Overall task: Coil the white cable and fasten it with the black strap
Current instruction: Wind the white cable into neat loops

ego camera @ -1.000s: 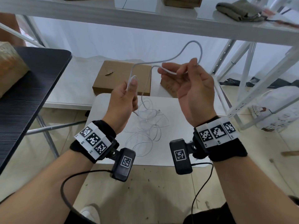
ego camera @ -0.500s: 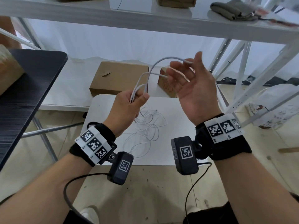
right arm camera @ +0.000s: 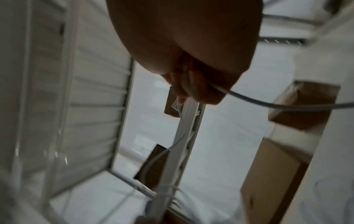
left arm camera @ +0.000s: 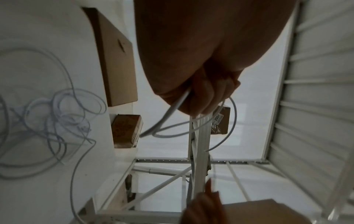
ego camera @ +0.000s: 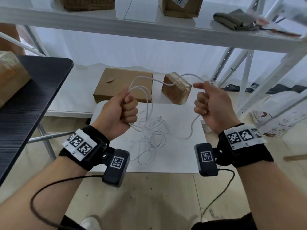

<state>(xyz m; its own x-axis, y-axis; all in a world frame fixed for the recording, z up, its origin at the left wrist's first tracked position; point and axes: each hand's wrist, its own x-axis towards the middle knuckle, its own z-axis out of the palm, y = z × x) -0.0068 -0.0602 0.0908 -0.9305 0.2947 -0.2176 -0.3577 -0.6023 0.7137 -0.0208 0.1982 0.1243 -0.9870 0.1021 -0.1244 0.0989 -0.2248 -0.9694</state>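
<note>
The thin white cable (ego camera: 149,135) lies mostly in a loose tangle on the small white table (ego camera: 179,160). My left hand (ego camera: 123,107) is closed in a fist round a few loops of cable (left arm camera: 168,121) that stick out above and hang below it. A strand arcs from there across to my right hand (ego camera: 206,103), whose curled fingers grip the cable (right arm camera: 249,100); from it a length drops to the tangle. Both hands hover above the table, about a hand's width apart. No black strap shows in any view.
Two cardboard boxes (ego camera: 123,85) (ego camera: 176,87) sit on the low white shelf behind the table. A white shelf board (ego camera: 149,29) with boxes and a grey cloth (ego camera: 234,20) runs overhead. A black table (ego camera: 29,100) stands at left, white rack legs (ego camera: 265,83) at right.
My right hand has closed round the cable and drawn away to the right and down. My left hand has tightened into a fist on the gathered loops. The head view has tilted up slightly.
</note>
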